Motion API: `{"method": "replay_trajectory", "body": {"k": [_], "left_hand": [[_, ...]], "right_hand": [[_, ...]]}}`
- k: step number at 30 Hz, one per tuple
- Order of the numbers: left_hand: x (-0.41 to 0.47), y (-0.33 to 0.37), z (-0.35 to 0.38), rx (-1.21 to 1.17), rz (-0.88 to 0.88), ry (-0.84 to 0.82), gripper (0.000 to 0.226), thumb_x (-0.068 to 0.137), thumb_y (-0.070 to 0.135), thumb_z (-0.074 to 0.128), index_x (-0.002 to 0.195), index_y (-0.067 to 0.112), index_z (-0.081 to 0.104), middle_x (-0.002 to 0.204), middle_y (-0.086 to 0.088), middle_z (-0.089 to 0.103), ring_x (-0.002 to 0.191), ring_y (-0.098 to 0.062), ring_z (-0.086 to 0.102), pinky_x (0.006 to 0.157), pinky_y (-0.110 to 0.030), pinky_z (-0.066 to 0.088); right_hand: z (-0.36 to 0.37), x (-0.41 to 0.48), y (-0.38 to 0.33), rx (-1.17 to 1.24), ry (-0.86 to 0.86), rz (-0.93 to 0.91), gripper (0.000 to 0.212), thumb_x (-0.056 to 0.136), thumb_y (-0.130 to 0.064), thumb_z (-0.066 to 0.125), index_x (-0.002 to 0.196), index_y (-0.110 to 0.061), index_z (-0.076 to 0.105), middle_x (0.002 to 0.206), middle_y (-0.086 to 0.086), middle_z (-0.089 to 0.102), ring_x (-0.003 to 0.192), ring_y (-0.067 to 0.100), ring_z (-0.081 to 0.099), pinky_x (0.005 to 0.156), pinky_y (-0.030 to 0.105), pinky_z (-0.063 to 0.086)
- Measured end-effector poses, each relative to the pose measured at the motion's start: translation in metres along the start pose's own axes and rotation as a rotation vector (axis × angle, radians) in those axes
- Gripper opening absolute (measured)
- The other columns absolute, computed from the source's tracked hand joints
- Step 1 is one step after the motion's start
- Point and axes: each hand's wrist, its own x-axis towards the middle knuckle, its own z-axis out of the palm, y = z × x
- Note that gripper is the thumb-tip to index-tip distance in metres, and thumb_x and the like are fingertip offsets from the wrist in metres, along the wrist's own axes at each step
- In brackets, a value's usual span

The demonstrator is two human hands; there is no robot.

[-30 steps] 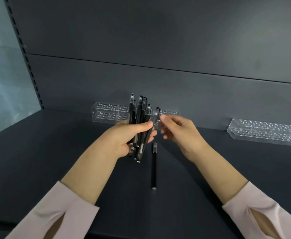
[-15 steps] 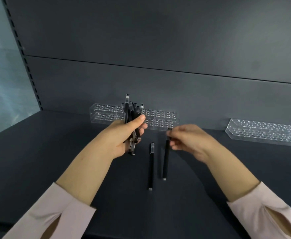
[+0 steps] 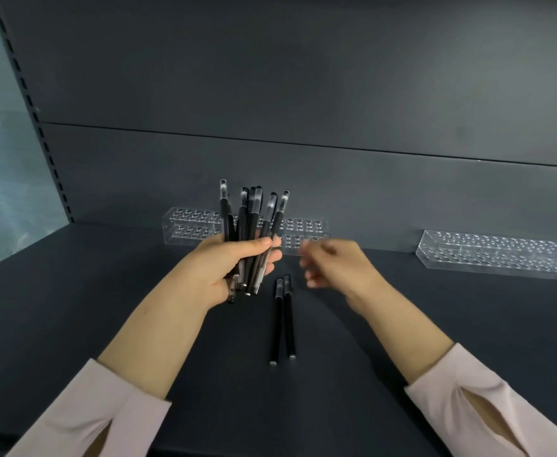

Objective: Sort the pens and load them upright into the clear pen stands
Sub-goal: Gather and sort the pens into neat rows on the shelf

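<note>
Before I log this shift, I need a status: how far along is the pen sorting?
Early. Done: two pens lie side by side on the shelf. In hand: the left hand grips a bundle of pens upright; the right hand, blurred, holds nothing visible beside it. Left: the left stand and the right stand show no loaded pens yet.

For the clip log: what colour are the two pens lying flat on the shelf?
The two pens are black; head view shows them.

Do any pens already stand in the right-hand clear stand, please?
No, the right-hand clear stand shows only empty holes along its whole visible length.
</note>
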Motion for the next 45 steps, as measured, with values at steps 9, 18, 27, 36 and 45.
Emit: {"method": "replay_trajectory", "body": {"k": [9,18,27,36,45], "left_hand": [[-0.028,-0.012,0.103,-0.004,0.019,-0.178,0.016,0.089,0.003,0.067,0.104,0.001,0.070,0.094,-0.014,0.076,0.086,-0.022,0.075,0.061,-0.025,0.059],[-0.023,-0.065,0.224,-0.087,-0.134,-0.164,0.018,0.091,0.013,0.067,0.105,0.003,0.070,0.096,-0.009,0.077,0.075,-0.014,0.075,0.061,-0.030,0.061],[-0.030,-0.102,0.295,0.185,-0.162,-0.147,0.026,0.093,0.026,0.065,0.115,0.015,0.067,0.096,0.013,0.076,0.087,0.001,0.070,0.067,-0.023,0.048],[-0.032,-0.109,0.305,0.157,-0.167,-0.119,0.028,0.093,0.027,0.064,0.117,0.012,0.065,0.100,0.007,0.076,0.090,-0.003,0.069,0.064,-0.021,0.048],[-0.043,-0.095,0.256,0.140,-0.147,-0.187,0.022,0.091,0.025,0.067,0.109,0.013,0.071,0.099,0.000,0.077,0.086,-0.008,0.073,0.058,-0.019,0.056]], "right_hand": [[-0.090,-0.042,-0.025,0.396,-0.079,-0.113,0.007,0.089,-0.015,0.066,0.083,-0.010,0.068,0.073,0.002,0.070,0.062,0.010,0.063,0.058,0.019,0.052],[-0.270,-0.073,0.019,0.137,0.240,0.007,0.005,0.086,-0.010,0.070,0.088,-0.007,0.065,0.066,0.000,0.062,0.049,0.006,0.055,0.052,0.016,0.051],[-0.344,-0.071,0.065,-0.346,0.266,0.106,0.021,0.074,-0.010,0.082,0.089,-0.006,0.067,0.077,0.008,0.068,0.055,0.012,0.063,0.051,0.017,0.053],[-0.344,-0.074,0.065,-0.510,0.266,0.013,0.023,0.083,-0.030,0.074,0.086,-0.008,0.068,0.075,0.008,0.070,0.057,0.015,0.061,0.062,0.022,0.056],[-0.252,-0.076,0.025,0.147,-0.091,0.020,0.011,0.085,-0.016,0.072,0.093,-0.011,0.067,0.069,-0.005,0.065,0.063,0.006,0.059,0.063,0.020,0.051]]}}
